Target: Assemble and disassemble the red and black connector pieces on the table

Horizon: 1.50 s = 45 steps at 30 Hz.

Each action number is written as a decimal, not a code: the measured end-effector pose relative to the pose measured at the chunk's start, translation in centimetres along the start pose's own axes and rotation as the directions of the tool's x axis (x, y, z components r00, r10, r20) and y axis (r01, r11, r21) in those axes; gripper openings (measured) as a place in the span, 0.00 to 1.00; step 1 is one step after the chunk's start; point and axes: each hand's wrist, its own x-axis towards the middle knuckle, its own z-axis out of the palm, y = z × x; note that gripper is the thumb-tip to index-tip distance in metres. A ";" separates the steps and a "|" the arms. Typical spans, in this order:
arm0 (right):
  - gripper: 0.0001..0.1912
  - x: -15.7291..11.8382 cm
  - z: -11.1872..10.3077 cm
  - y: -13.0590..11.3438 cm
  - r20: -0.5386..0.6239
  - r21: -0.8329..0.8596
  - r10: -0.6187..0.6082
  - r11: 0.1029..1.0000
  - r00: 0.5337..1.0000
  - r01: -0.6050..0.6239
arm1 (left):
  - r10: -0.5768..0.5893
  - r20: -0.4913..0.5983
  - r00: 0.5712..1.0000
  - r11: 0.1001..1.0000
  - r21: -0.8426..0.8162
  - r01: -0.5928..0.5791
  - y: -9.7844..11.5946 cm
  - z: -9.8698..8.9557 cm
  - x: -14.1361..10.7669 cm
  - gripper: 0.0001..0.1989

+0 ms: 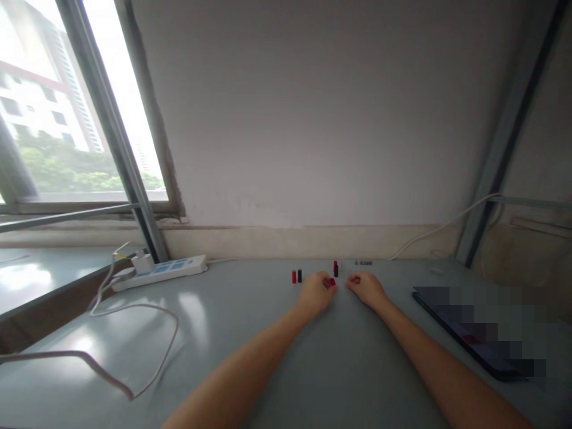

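Observation:
My left hand [316, 293] is closed, its thumb and fingers pinching a small red piece [333, 282] over the table. Across from it, my right hand [367, 287] is pinched too; anything between its fingertips is too small to make out. Just left of my left hand a red cylinder [294, 276] and a black cylinder [300, 276] stand side by side. Beyond the gap between my hands are another red piece [335, 263] and a black piece [336, 271], close together. Several tiny dark metallic parts [364, 263] lie in a row behind my right hand.
On the left of the grey table [214, 369] lies a white power strip [170, 271] with a plug in it. Its pale cable [174, 328] loops toward the front. A dark flat object [469, 339], partly pixelated, lies at right. The wall [313, 119] rises behind.

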 end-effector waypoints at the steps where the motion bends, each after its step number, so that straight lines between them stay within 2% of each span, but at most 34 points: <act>1: 0.06 0.0 0.1 0.0 -0.001 0.006 -0.007 1.000 1.000 0.007 | -0.013 -0.003 1.000 1.000 0.014 0.013 0.1 0.4 0.3 0.04; 6: 0.07 0.1 0.6 -0.2 -0.009 0.001 -0.067 0.998 0.998 0.067 | -0.057 -0.060 0.997 0.997 0.056 0.061 0.5 1.9 1.2 0.03; 11: 0.09 0.2 0.7 -0.5 -0.005 -0.046 -0.032 0.998 0.999 0.032 | -0.075 -0.122 0.990 0.994 0.069 0.084 0.3 2.9 2.3 0.03; 24: 0.11 -0.1 0.4 -1.1 0.019 -0.114 -0.012 0.993 1.000 0.014 | -0.096 -0.129 0.987 0.981 0.155 0.116 -0.6 4.0 3.3 0.04; 32: 0.13 -0.2 0.1 -1.6 0.033 -0.229 0.019 0.973 0.999 -0.011 | -0.201 -0.022 0.979 0.916 0.349 0.196 0.5 3.2 3.1 0.11; 35: 0.13 -0.4 -0.1 -1.7 0.037 -0.281 0.017 0.960 0.999 -0.006 | -0.146 0.014 0.989 0.897 0.423 0.126 1.0 2.5 2.1 0.13; 39: 0.12 -1.0 -0.8 -2.2 0.057 -0.389 0.029 0.921 0.998 -0.005 | 0.011 0.091 0.996 0.864 0.500 -0.055 1.3 0.6 -0.5 0.16; 41: 0.11 -1.3 -1.1 -2.6 0.062 -0.420 0.019 0.907 0.998 0.008 | 0.024 0.140 0.990 0.835 0.542 -0.097 1.2 -0.5 -1.8 0.21; 45: 0.10 -2.0 -1.3 -3.4 0.066 -0.402 -0.013 0.915 0.998 0.039 | -0.084 0.088 0.993 0.790 0.613 0.012 0.3 -2.2 -3.3 0.28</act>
